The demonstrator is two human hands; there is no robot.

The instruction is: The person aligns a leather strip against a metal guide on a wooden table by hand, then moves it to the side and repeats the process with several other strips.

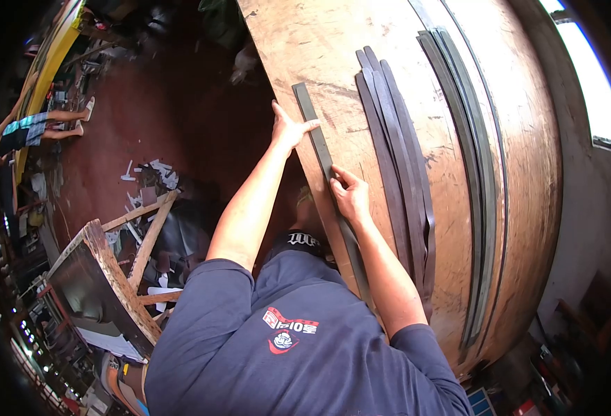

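A long, flat dark strip (324,159) lies along the near left edge of the wooden table (343,28). My left hand (290,130) is at that edge, near the strip's far end. Its thumb is stretched onto the strip and its fingers are spread apart beyond the table edge. Closer to my body, my right hand (351,197) has thumb and bent fingers pinched at the strip's side. Right of it lies a bundle of dark brown strips (396,145), with ends fanned slightly. The strip's near end passes behind my right forearm.
Another group of dark grey strips (468,132) lies further right on the table. On the left stand a wooden frame (122,291) and a pile of white scraps (154,177) on the reddish floor (104,170). A person (42,125) is at the far left.
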